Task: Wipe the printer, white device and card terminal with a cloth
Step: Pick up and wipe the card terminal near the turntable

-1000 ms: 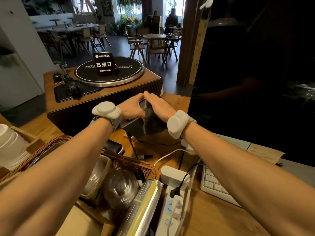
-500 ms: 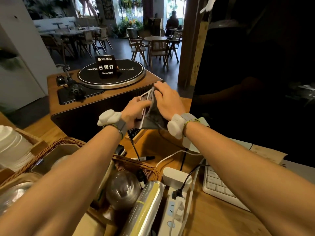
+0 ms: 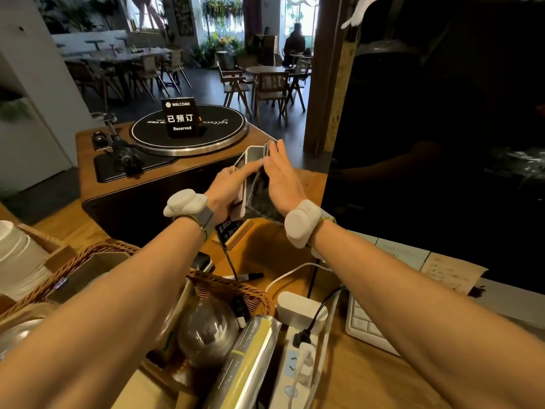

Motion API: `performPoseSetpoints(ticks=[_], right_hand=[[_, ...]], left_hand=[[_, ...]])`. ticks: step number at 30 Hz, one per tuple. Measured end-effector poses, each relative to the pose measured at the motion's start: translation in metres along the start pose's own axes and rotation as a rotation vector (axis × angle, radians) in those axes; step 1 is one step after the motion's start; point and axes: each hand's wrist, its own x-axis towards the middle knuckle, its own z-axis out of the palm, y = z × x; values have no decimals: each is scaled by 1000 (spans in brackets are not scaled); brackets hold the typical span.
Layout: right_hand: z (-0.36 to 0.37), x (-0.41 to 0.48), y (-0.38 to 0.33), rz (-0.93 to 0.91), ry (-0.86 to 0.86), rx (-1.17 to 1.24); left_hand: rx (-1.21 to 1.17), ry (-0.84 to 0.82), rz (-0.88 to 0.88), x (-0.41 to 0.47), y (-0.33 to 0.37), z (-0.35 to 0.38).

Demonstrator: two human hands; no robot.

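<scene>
A slim pale card terminal [image 3: 246,169] is lifted above the wooden counter, tilted almost on edge. My left hand [image 3: 227,188] grips it from the left side, fingers wrapped across it. My right hand [image 3: 281,178] presses a dark grey cloth [image 3: 261,199] flat against the terminal's right face, fingertips reaching its top end. The cloth hangs down below my palm. Which printer and white device the task means I cannot tell.
A wooden turntable box [image 3: 141,178] with a black "Reserved" sign [image 3: 180,118] stands just behind my hands. A large dark screen [image 3: 442,137] fills the right. Nearer me are a wicker basket [image 3: 236,287], a white power strip [image 3: 298,343], a keyboard [image 3: 365,323] and cables.
The terminal rose from lying low near the counter to a raised, nearly upright tilt. My right hand with the cloth slid up along it to its top end.
</scene>
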Motion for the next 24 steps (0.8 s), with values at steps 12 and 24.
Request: performPoseSetpoints(ticks=[12, 24], right_hand=[[-22, 28, -2, 334, -170, -16], [-10, 23, 18, 276, 32, -46]], left_hand=[[733, -154, 417, -9, -9, -3], [917, 140, 373, -9, -10, 6]])
